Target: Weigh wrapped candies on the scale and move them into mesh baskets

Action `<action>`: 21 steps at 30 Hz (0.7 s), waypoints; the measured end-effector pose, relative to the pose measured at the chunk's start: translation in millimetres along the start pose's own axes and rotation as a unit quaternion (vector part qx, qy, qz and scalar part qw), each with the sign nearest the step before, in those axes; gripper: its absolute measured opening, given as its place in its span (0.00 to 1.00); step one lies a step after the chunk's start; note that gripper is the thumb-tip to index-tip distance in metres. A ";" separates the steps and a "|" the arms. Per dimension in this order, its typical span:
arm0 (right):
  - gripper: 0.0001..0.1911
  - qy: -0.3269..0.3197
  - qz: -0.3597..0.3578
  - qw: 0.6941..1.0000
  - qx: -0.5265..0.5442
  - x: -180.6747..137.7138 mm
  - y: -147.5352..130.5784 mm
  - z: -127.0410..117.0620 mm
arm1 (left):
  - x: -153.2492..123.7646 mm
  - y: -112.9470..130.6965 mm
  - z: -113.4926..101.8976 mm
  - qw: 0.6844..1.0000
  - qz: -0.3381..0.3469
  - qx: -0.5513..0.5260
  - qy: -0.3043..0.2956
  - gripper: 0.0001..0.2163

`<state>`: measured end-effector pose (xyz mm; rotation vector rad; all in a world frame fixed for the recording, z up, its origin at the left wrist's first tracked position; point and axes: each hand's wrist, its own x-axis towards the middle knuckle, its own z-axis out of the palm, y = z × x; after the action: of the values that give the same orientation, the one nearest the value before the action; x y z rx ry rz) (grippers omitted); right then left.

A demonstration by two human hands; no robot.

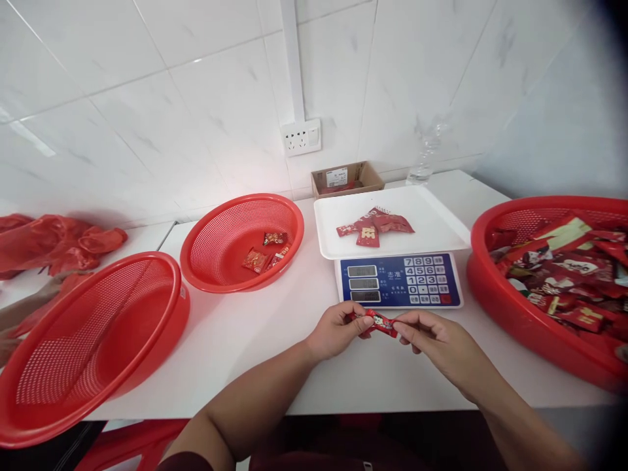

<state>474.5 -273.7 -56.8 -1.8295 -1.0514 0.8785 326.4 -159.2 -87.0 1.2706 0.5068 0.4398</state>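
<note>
Left hand (339, 330) and right hand (436, 335), fingertips pinched, grip red packet (381, 322) by ends, lower centre of frame. Scale (392, 294) above: "志准", keys (424, 280) 0–9; display (363, 283) unclear. Packets (368, 235) on pan (434, 226), centre.

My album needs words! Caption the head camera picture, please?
Left hand and right hand pinch a red packet in front of a weighing scale.

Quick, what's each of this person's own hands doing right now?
Left hand: closed, pinching one end of a small red packet.
Right hand: closed, pinching the other end of the same packet.
</note>
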 end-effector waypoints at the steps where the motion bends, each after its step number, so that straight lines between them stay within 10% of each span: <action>1: 0.16 0.007 -0.002 1.000 0.001 0.5 0.5 0.2 | 0.1 0.1 0.0 1.000 0.000 -0.001 0.002 0.22; 21: 0.22 -0.003 0.028 0.996 0.083 7.3 14.0 4.0 | 1.6 -4.6 -1.2 0.999 0.040 -0.032 0.003 0.23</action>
<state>478.5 -270.2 -72.3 -1.7259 -0.9066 0.9768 327.2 -158.5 -91.9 1.2314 0.4457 0.5233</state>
